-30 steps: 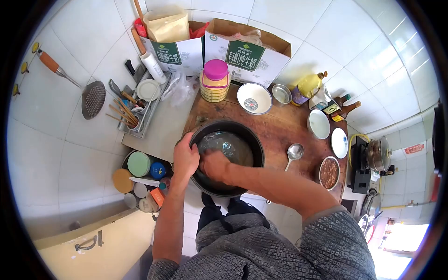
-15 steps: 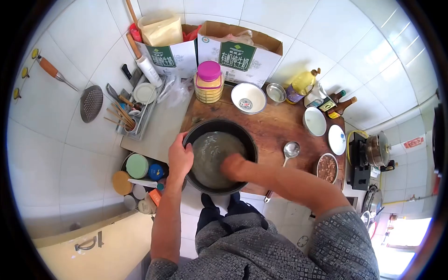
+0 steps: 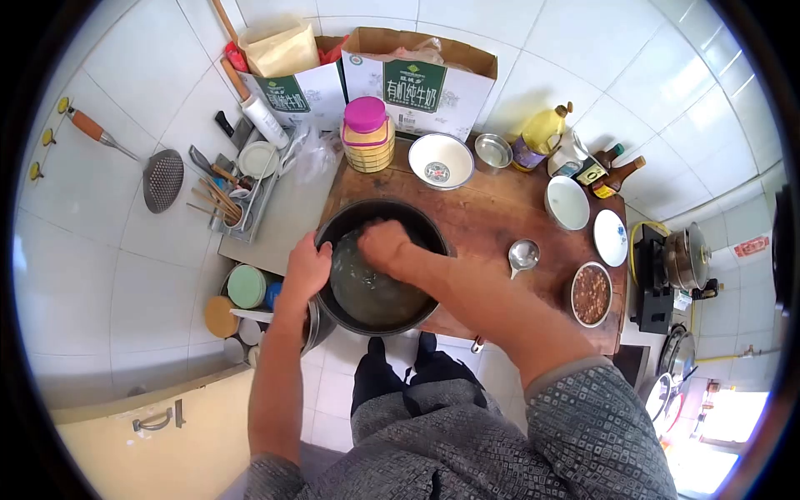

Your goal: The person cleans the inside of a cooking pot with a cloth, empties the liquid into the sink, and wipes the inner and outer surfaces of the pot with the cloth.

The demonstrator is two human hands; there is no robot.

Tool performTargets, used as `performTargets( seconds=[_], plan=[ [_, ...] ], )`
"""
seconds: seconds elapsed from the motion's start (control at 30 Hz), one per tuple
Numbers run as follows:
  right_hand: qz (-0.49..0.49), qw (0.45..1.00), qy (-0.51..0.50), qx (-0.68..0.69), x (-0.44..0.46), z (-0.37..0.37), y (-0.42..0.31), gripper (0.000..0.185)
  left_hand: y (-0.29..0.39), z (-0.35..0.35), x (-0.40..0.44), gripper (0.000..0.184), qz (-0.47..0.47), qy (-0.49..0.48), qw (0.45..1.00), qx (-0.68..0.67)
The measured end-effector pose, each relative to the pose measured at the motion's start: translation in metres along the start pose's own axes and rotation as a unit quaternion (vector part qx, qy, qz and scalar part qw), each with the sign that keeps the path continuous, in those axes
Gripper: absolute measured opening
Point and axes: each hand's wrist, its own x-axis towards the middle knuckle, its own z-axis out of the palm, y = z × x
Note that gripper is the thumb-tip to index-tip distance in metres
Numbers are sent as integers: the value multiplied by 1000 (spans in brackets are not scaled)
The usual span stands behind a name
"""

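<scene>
Our right hand (image 3: 382, 246) dips into the cloudy liquid (image 3: 375, 296), fingers curled; we cannot tell whether they hold anything. Our left hand (image 3: 307, 268) grips the rim of the dark pot (image 3: 432, 243), at the front edge of the wooden worktop (image 3: 479, 217). A hard push or slack left grip could tip it, spilling liquid.

I wear a dark grey short-sleeved top (image 3: 583, 425) printed all over with small, pale-outlined squares, its sleeve edged in plain grey, along with black trousers (image 3: 379, 371) and dark shoes (image 3: 377, 343).
</scene>
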Motion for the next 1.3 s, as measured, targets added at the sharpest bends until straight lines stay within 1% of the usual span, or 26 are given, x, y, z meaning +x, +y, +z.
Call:
performTargets(
  seconds=[0.03,0.07,0.1,0.13,0.17,0.2,0.3,0.37,0.43,0.47,0.53,0.57,0.63,0.67,0.7,0.77,0.8,0.83,0.9,1.03,1.1,1.13,1.2,1.23,1.27,1.3],
  plan=[
    [17,998,-43,-35,-8,-8,8,21,4,-13,6,37,-23,-98,995,-3],
    [23,998,-42,-40,-17,-12,12,21,11,-24,11,41,-44,-194,980,-6],
    [26,994,-92,-54,-27,-15,13,21,25,-33,12,41,-38,-195,980,-10],
    [29,987,-141,-66,-36,-16,12,21,42,-43,13,45,-104,-249,963,-10],
    [32,987,-141,-69,-45,-11,8,21,49,-49,14,50,-172,-302,938,-10],
    [21,989,-135,-48,-54,-2,2,20,18,-32,25,58,-82,-289,952,56],
    [6,990,-143,-11,-58,8,-25,19,7,-25,26,60,-70,-269,958,66],
    [11,987,-159,5,-52,8,-36,20,-7,-17,31,55,-34,-269,962,28],
    [-2,994,-103,33,-43,8,-43,17,5,-28,29,46,-90,-332,937,-57],
    [5,994,-105,33,-37,7,-43,17,8,-31,29,46,-87,-337,936,-58],
    [40,994,-65,78,-22,-1,-35,18,11,-41,29,29,-145,-395,895,-144],
    [44,994,-64,79,-19,-1,-30,18,14,-47,28,29,-143,-398,895,-142],
    [99,991,9,87,-13,10,-12,22,23,-57,28,28,-161,-461,851,-193],
    [115,990,-6,82,-12,16,-3,27,21,-58,30,28,-157,-463,851,-190],
    [121,989,-5,84,-17,17,0,27,17,-58,32,29,-171,-481,837,-197],
    [190,981,-33,23,-30,20,7,24,14,-57,34,31,-180,-505,821,-199],
    [184,980,-80,2,-40,13,3,22,13,-56,34,33,-222,-513,805,-197],
    [193,978,-79,1,-46,14,-1,22,13,-54,35,34,-264,-519,789,-197],
    [126,980,-155,-26,-53,18,-16,21,14,-53,36,33,-268,-529,780,-199],
    [85,978,-180,67,-56,17,-55,22,7,-46,39,32,-228,-531,788,-213],
    [108,976,-129,139,-41,36,-74,22,5,-44,38,30,-243,-495,798,-243],
    [81,978,-116,154,-42,19,-77,21,0,-44,37,33,-248,-497,794,-248],
    [108,977,-40,179,-30,23,-88,19,-9,-44,28,41,-244,-495,788,-274],
    [91,983,-7,156,-27,25,-87,20,-12,-45,22,46,-236,-490,785,-296],
    [124,978,33,166,-20,26,-89,20,-10,-46,19,50,-235,-483,792,-290],
    [124,979,60,150,-17,25,-88,21,-5,-47,15,55,-232,-478,798,-284]
  ],
)
